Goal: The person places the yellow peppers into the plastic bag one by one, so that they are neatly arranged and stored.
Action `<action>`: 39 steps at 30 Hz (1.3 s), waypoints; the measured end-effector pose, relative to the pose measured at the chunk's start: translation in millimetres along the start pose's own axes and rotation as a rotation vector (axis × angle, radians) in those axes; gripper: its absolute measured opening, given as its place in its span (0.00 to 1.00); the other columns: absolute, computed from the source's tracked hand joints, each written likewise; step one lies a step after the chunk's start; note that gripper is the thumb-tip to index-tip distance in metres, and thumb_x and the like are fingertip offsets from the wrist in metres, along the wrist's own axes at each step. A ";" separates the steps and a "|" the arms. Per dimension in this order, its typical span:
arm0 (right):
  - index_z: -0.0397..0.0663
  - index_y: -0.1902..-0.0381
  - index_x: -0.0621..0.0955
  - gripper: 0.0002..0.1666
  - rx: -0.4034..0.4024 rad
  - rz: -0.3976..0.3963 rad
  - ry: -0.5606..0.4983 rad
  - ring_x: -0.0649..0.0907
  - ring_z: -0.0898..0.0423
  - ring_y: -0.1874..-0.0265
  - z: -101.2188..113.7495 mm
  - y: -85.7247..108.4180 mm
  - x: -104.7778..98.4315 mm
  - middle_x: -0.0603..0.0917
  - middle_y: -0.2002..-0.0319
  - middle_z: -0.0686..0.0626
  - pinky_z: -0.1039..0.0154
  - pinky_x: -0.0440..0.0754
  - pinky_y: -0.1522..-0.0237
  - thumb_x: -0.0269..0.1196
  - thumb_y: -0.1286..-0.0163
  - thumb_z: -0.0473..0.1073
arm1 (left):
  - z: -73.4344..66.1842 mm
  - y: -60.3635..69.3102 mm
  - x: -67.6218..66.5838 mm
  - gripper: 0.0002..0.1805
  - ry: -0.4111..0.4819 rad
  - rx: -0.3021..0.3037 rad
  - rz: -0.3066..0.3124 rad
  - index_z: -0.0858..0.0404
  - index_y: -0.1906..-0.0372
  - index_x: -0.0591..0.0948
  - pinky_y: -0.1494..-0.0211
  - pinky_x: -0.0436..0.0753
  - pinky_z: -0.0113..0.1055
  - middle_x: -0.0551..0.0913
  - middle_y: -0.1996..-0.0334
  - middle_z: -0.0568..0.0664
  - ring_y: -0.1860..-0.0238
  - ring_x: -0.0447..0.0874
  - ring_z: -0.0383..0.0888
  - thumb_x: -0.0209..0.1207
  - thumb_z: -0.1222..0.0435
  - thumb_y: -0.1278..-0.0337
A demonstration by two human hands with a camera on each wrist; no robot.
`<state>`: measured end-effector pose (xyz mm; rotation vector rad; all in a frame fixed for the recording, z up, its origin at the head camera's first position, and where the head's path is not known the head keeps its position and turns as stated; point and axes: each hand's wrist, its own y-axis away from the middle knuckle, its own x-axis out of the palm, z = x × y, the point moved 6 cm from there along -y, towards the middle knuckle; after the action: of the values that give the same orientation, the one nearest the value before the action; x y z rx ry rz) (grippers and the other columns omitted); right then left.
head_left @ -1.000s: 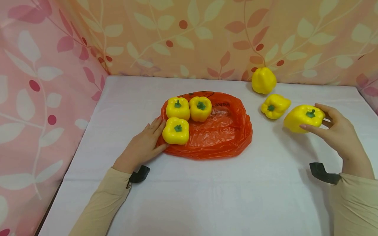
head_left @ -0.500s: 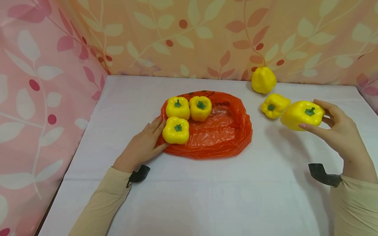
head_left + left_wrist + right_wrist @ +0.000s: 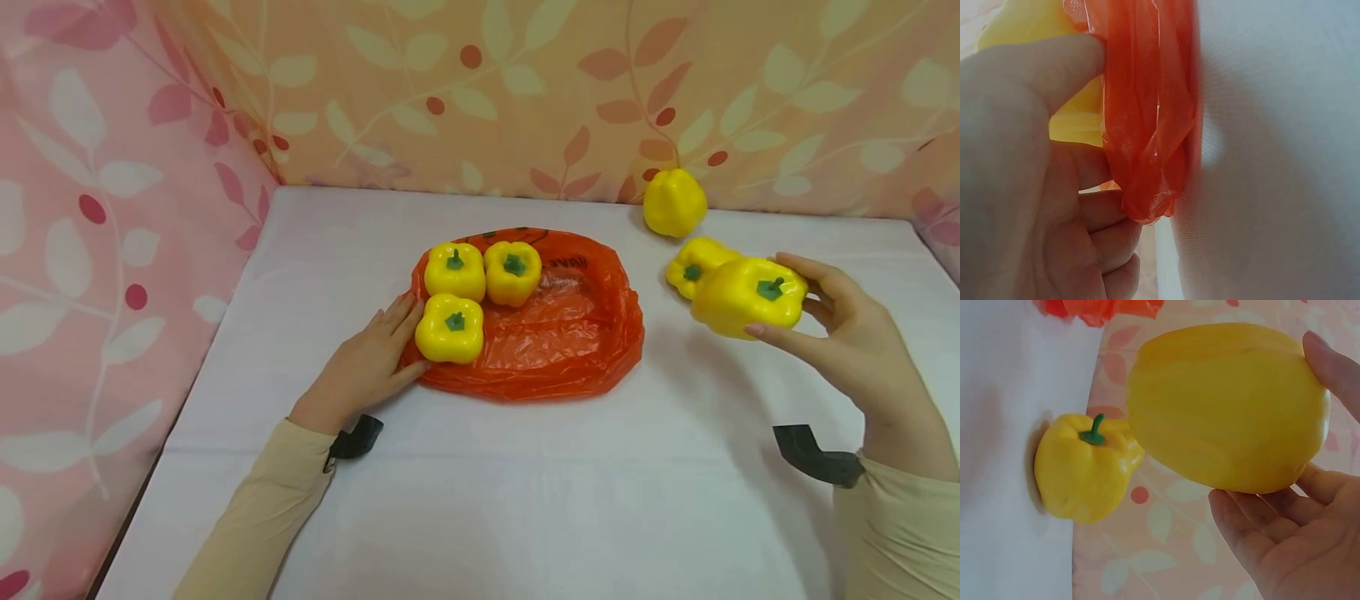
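My right hand (image 3: pixel 855 333) holds a yellow bell pepper (image 3: pixel 742 297) with a green stem between thumb and fingers, raised over the table at the right. In the right wrist view the pepper (image 3: pixel 1229 406) fills the grasp. My left hand (image 3: pixel 367 362) rests against the left side of an orange-red plastic bag (image 3: pixel 555 333), fingers extended. Three yellow bell peppers stand upright in the bag's left part: a front one (image 3: pixel 450 329), a back-left one (image 3: pixel 455 272) and a back-right one (image 3: pixel 513 273). In the left wrist view, thumb and fingers touch the bag's crumpled side (image 3: pixel 1147 112).
Two more yellow bell peppers lie on the white table (image 3: pixel 525 500): one (image 3: pixel 693 262) partly hidden behind the held pepper, another (image 3: pixel 675 203) near the back wall. Floral cloth (image 3: pixel 420 83) bounds the table at the back and left.
My right hand has carried its pepper a little leftward, so it now overlaps the nearer loose pepper in the head view. The left hand and bag have stayed in place.
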<state>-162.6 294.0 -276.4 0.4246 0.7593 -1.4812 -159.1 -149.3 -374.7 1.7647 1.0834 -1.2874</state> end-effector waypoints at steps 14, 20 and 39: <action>0.50 0.32 0.68 0.48 -0.152 0.095 -0.054 0.70 0.67 0.45 46.0 -14.7 30.2 0.71 0.39 0.53 0.84 0.66 0.47 0.72 0.52 0.27 | 0.4 -3.9 -4.4 0.46 0.001 -0.001 0.011 0.65 0.26 0.49 0.28 0.52 0.48 0.48 0.26 0.58 0.27 0.45 0.52 0.55 0.46 0.39; 0.46 0.34 0.69 0.49 -0.263 0.157 -0.084 0.70 0.65 0.44 74.1 -24.3 52.5 0.72 0.41 0.51 0.80 0.67 0.45 0.74 0.55 0.26 | 1.3 -3.6 -3.6 0.47 0.003 -0.003 0.015 0.66 0.26 0.49 0.28 0.52 0.48 0.48 0.26 0.58 0.27 0.45 0.52 0.56 0.46 0.40; 0.44 0.35 0.67 0.46 -0.325 0.489 -0.087 0.69 0.53 0.40 105.6 -40.4 151.3 0.70 0.37 0.50 0.49 0.67 0.38 0.75 0.49 0.47 | 0.7 -1.5 -0.4 0.46 0.018 -0.002 0.027 0.67 0.27 0.50 0.29 0.52 0.50 0.49 0.27 0.60 0.27 0.46 0.54 0.55 0.47 0.39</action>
<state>-193.3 108.8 -297.2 0.2697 0.7463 -0.8958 -160.8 -149.3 -374.6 1.7862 1.0666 -1.2557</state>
